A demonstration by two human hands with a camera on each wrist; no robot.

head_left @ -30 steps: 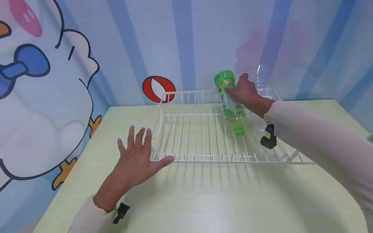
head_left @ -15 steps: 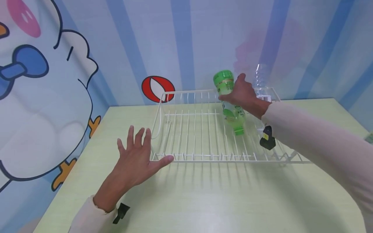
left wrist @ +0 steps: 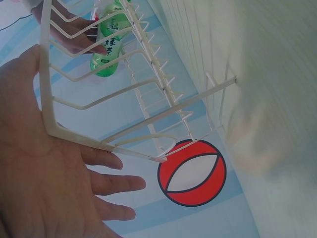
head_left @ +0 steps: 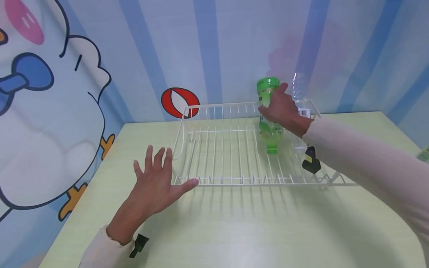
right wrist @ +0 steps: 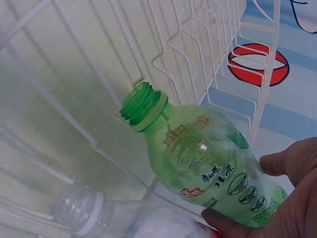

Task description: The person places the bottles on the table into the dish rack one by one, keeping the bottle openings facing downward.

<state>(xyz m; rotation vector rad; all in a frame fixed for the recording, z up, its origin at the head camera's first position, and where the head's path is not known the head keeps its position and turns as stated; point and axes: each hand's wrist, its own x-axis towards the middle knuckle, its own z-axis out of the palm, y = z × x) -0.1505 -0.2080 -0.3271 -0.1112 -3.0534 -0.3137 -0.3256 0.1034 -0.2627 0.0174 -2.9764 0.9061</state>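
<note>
A green plastic bottle (head_left: 268,132) with no cap stands neck down in the white wire dish rack (head_left: 234,185). My right hand (head_left: 285,109) grips it near its base, thumb on one side and a finger on the other in the right wrist view. Just to its right a clear plastic bottle (right wrist: 119,215) also stands neck down, partly hidden behind my hand in the head view. My left hand (head_left: 154,186) is at the rack's front left corner with fingers spread and straight. The left wrist view has its thumb and fingers against the rack's end frame (left wrist: 74,136).
The rack stands on a pale green table (head_left: 234,230) close to a blue striped wall (head_left: 234,48). A cartoon figure is printed on the wall at left, and a red and white ball print (head_left: 180,103) shows behind the rack. A greenish thing (head_left: 423,154) is cut off at the right edge.
The green bottle has swung from leaning left to nearly upright, its base shifting right with my right hand. My left hand keeps its place at the rack's corner.
</note>
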